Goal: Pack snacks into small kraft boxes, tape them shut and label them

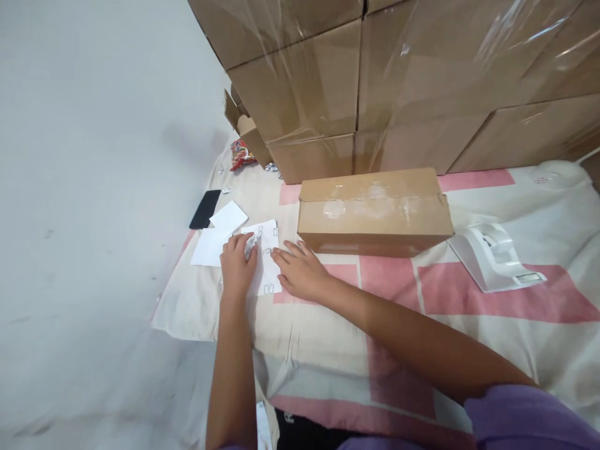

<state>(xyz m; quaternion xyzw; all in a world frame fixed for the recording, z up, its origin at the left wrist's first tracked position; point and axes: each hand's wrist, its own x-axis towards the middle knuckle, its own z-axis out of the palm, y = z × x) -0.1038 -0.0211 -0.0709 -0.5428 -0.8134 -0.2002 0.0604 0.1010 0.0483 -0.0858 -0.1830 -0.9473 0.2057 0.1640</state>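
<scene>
Two hands at marked sheet; closed box beside, contents hidden.

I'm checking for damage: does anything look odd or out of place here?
The long cardboard box beside the right hand has pale blotchy patches on top, odd against the brown; perhaps scuffing or glare.

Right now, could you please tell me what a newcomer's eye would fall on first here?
Probably the plastic-wrapped stack of cardboard boxes across the upper right, with a single carton in front of it. Next, the left hand and right hand at a marked white sheet left of the carton.
</scene>
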